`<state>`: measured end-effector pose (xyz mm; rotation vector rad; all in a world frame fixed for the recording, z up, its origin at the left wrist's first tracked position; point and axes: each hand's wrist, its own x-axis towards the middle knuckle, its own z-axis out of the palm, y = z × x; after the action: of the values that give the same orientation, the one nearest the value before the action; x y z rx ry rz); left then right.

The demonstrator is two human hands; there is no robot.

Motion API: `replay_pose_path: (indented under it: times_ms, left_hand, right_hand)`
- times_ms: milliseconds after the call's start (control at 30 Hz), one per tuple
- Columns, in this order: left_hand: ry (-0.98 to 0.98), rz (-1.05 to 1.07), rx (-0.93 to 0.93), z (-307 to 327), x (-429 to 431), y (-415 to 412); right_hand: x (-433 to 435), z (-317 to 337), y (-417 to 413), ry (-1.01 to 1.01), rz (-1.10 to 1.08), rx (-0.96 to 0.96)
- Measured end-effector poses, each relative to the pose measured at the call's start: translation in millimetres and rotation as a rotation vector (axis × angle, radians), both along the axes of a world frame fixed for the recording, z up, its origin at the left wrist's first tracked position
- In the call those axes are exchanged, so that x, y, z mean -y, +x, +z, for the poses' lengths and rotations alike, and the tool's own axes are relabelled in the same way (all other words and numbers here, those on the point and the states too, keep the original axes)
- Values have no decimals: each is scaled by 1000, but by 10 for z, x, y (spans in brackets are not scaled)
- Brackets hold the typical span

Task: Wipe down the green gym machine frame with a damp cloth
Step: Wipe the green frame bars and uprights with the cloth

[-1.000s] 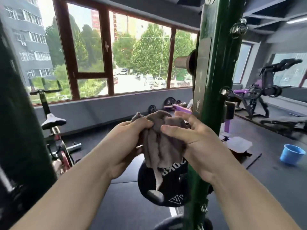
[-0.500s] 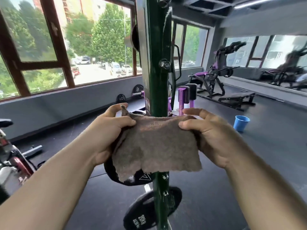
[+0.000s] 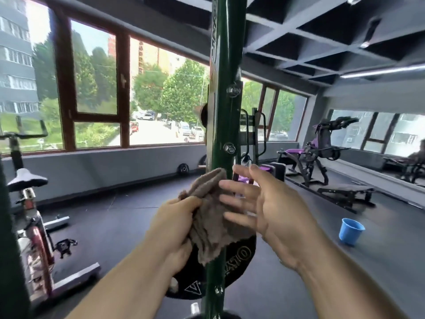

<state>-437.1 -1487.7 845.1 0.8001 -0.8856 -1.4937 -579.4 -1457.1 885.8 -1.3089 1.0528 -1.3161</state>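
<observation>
Rising dead ahead, the green frame post (image 3: 224, 111) runs from top to bottom of view, long axis upright. It stands between the two forearms.

The cloth (image 3: 211, 222), grey-brown and bunched, hangs in front of the post at about mid height. Its upper fold overlaps the painted face just below the nearest bolt head (image 3: 229, 148). Cannot tell whether fabric actually presses the metal.

The left hand (image 3: 174, 226) grips the cloth, fingers curled into the bundle, just left of the post. The right hand (image 3: 264, 208) is released, fingers spread and straight, tips at the cloth's right edge, on the post's right side.

Judgement: the left hand carries the cloth and sits nearer the face, so strokes should run up and down along the post, with the bolts likely to snag.

Behind the post, low, is a black weight plate (image 3: 239, 256). A blue bucket (image 3: 350, 231) stands well apart on the floor to the right, an exercise bike (image 3: 27, 203) far left.
</observation>
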Motion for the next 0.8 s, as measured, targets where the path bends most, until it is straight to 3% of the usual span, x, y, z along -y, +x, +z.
replay_pose_path:
  times_ms: [100, 167, 233, 333, 400, 467, 567, 667, 733, 800]
  left_hand:
    - [208, 61, -306, 139, 196, 114]
    - [136, 190, -435, 356, 379, 166]
    - [-20, 183, -469, 618, 550, 139]
    - [-286, 44, -157, 905, 820, -103]
    - [-577, 71, 184, 871, 1013, -285]
    - [-803, 182, 391, 851, 1156, -333]
    - [-937, 232, 438, 1203, 1441, -244]
    - [-1018, 218, 333, 1915, 1722, -196]
    - [-1074, 259, 329, 2152, 1843, -196]
    - [-1173, 291, 363, 1984, 1941, -203]
  right_hand:
    - [39, 202, -13, -112, -210, -176]
    - [122, 377, 16, -234, -381, -310]
    - [248, 545, 76, -356, -510, -428]
    - [545, 757, 211, -422, -586, -436]
    - [784, 834, 298, -402, -590, -404]
    - [963, 847, 387, -366, -532, -326]
    - [1138, 868, 470, -346, -467, -153]
    - [1292, 1148, 443, -527, -598, -45]
    - [1346, 1391, 476, -660, -606, -66]
    - [1413, 1472, 530, -718, -562, -178]
